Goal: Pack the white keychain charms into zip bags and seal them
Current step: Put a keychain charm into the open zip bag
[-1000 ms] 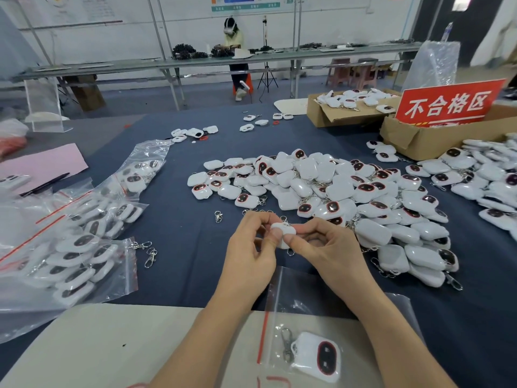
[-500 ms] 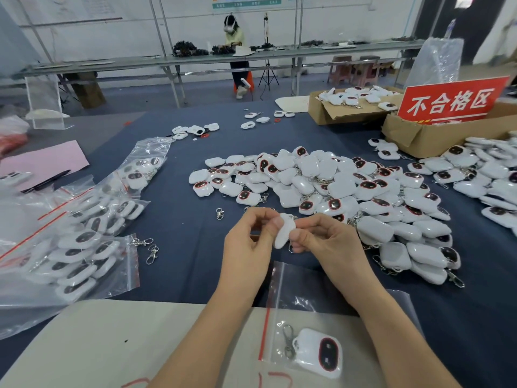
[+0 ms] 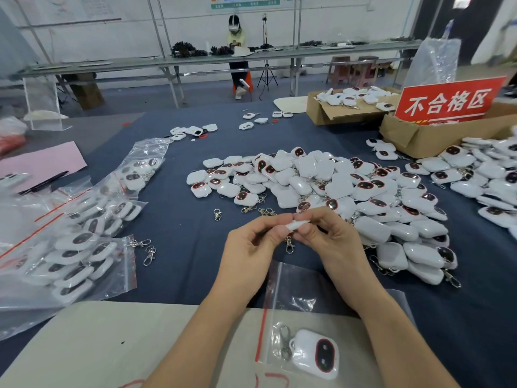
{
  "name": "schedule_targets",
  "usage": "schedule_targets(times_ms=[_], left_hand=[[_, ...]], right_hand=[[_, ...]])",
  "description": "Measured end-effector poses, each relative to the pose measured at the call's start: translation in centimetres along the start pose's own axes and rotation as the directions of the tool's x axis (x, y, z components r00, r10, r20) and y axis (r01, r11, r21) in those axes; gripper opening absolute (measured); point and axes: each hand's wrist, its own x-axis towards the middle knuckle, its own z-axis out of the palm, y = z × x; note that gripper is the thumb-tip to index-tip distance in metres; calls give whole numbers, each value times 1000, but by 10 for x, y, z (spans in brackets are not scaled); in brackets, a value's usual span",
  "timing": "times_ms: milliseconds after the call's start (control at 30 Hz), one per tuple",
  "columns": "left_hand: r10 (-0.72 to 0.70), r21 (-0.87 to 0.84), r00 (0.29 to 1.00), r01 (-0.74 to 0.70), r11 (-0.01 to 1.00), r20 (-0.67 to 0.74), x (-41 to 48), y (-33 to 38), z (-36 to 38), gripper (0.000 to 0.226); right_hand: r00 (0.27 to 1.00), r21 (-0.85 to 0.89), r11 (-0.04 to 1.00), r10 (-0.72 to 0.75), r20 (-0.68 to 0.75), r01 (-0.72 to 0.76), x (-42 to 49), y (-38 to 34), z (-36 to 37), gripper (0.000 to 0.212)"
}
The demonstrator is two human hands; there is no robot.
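Note:
Both hands meet above the blue cloth and pinch one white keychain charm (image 3: 296,224) between their fingertips. My left hand (image 3: 251,247) holds its left side, my right hand (image 3: 330,239) its right side. The charm's metal clasp (image 3: 289,244) dangles below. A clear zip bag (image 3: 296,309) with a red seal strip lies under my forearms, with one white charm (image 3: 316,352) inside it. A large heap of loose white charms (image 3: 335,191) covers the cloth ahead and to the right.
Filled zip bags (image 3: 72,242) lie stacked at the left. Loose clasps (image 3: 145,249) lie on the cloth. Cardboard boxes (image 3: 419,135) and a red sign (image 3: 447,100) stand at the far right. A beige board (image 3: 112,345) lies at the near edge. A person sits far behind.
The charm between my fingers has been turned from upright to lying edge-on, and its clasp now hangs below. Both hands stay in the same place.

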Motion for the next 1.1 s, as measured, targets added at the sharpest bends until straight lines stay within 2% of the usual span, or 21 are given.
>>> schedule_targets(times_ms=[167,267,367,433,533,633,867,1000,1100], left_hand=[[-10,-6,1000,10,1000,-4,1,-2,-2,22],[0,8,1000,0,1000,-17,2,-4,-1,21],[-5,0,999,5,1000,-43,3,-6,-1,14],[-33,-30,998,31,999,-55,4,-7,-2,17],[-61,-31,996,59,998,-59,5,-10,-4,16],[-115,-63,992,112,992,-47,6,-12,-5,19],[-156,-82,988,154,985,-19,7,-11,-4,20],[-272,-87,962,268,959,-35,9,-11,-2,30],[-326,-77,945,322,943,-39,10,-12,-2,31]], right_hand=[[1000,5,1000,-15,-5,15,1,1,0,5],[1000,-24,1000,-20,-16,20,2,2,1,11],[999,20,1000,12,-30,-11,1,0,5,4],[997,20,998,53,-52,-52,2,1,6,11],[989,-99,985,134,-69,-140,4,4,7,14],[982,-113,977,174,-70,-181,4,5,7,17],[982,-148,971,183,-53,-189,4,3,7,17],[988,-291,944,156,-17,-155,2,7,11,22],[986,-322,934,165,-7,-158,4,10,11,20]])
